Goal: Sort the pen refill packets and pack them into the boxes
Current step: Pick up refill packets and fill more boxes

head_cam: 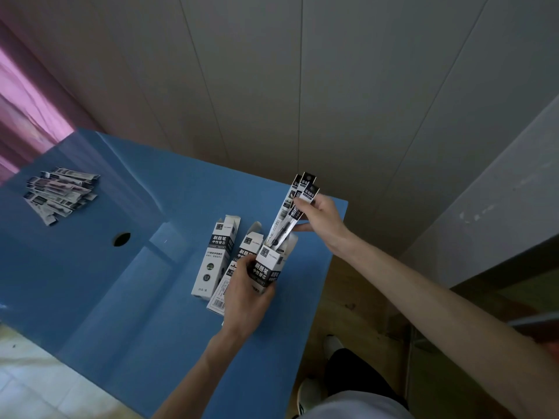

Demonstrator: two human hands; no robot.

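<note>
**Refill packets going into held box**

Bunch of refill packets point(298, 204) pinched near the top by right hand point(322, 217), lower ends inside open box point(272, 267). Left hand point(246, 290) wraps around that box, holding it upright over blue table point(121, 297). Two more open boxes just left: standing box point(213, 258), leaning box point(234, 276). Loose packet pile point(62, 193) well apart at far left
</note>
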